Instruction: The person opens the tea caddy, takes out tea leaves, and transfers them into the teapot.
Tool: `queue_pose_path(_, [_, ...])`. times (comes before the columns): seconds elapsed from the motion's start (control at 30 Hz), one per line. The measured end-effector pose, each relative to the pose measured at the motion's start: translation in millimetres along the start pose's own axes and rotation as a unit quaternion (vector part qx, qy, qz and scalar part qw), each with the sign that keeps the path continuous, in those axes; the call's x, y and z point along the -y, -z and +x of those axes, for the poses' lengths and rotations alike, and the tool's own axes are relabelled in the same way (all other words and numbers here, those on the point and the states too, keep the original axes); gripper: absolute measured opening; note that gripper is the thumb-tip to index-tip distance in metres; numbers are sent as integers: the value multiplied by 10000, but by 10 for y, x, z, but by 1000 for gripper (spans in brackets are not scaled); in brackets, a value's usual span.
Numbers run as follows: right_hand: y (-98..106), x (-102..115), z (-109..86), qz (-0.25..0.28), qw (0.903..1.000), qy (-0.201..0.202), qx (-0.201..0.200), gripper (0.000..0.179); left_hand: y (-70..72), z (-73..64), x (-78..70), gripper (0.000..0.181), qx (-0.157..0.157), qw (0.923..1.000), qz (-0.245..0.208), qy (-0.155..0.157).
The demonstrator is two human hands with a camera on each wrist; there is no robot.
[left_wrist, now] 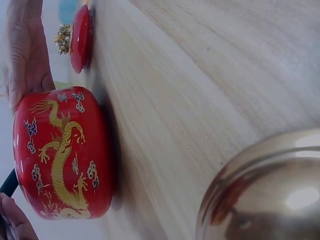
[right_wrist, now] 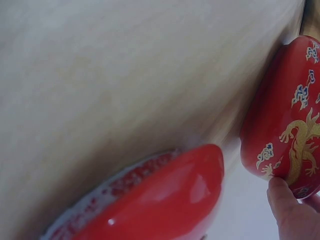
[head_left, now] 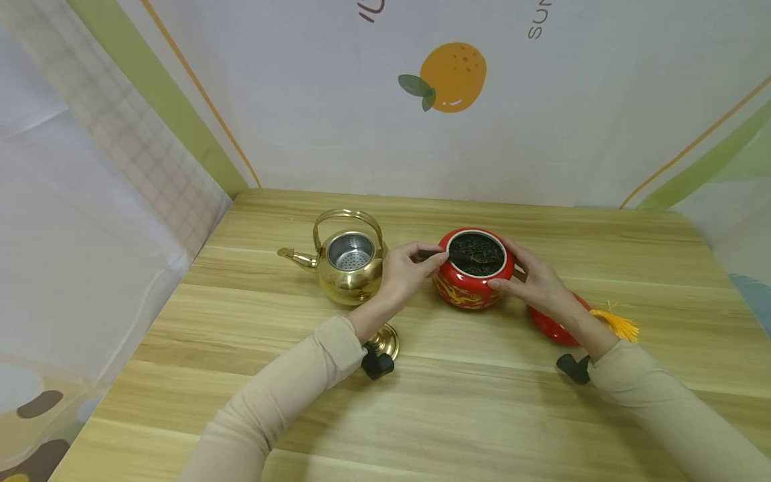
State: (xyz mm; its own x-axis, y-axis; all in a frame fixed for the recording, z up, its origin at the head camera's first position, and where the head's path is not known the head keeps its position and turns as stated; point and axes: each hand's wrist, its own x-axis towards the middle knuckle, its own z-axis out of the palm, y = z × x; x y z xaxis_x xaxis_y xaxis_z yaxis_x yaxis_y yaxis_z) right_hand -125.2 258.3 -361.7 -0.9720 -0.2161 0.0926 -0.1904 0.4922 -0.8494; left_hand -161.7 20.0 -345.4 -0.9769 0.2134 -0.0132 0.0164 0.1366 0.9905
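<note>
My left hand (head_left: 403, 271) pinches the handle of a dark tea scoop (head_left: 429, 254), whose far end lies in the dark loose tea (head_left: 482, 249) filling a red jar (head_left: 464, 292). The scoop's tip is hard to tell from the leaves. A gold dragon decorates the jar, seen closely in the left wrist view. Around the jar's right side my right hand (head_left: 539, 284) holds on, thumb at the near side and fingers behind. Just left of my left hand stands a gold teapot (head_left: 346, 288) without its lid, a perforated metal strainer (head_left: 351, 253) inside its opening.
A red jar lid (head_left: 551, 328) with a yellow tassel (head_left: 617, 325) lies under my right forearm. Partly hidden by my left wrist, a round gold lid (head_left: 389, 340) rests on the wooden table (head_left: 458, 402). A printed cloth (head_left: 337, 134) hangs behind the table.
</note>
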Motion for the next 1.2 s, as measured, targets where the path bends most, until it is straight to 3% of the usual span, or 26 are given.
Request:
queue_pose_path(0.33, [5, -7, 3, -33, 10000, -33, 43, 80, 40, -45, -28, 22, -3, 9989, -448, 135])
queue_pose_path(1.0, [20, 34, -11, 253, 9992, -310, 85, 83, 203, -222, -150, 23, -225, 9957, -897, -48])
queue_pose_path(1.2, [72, 73, -56, 88, 9992, -368, -151, 84, 308, -315, -233, 23, -275, 9951, -947, -84])
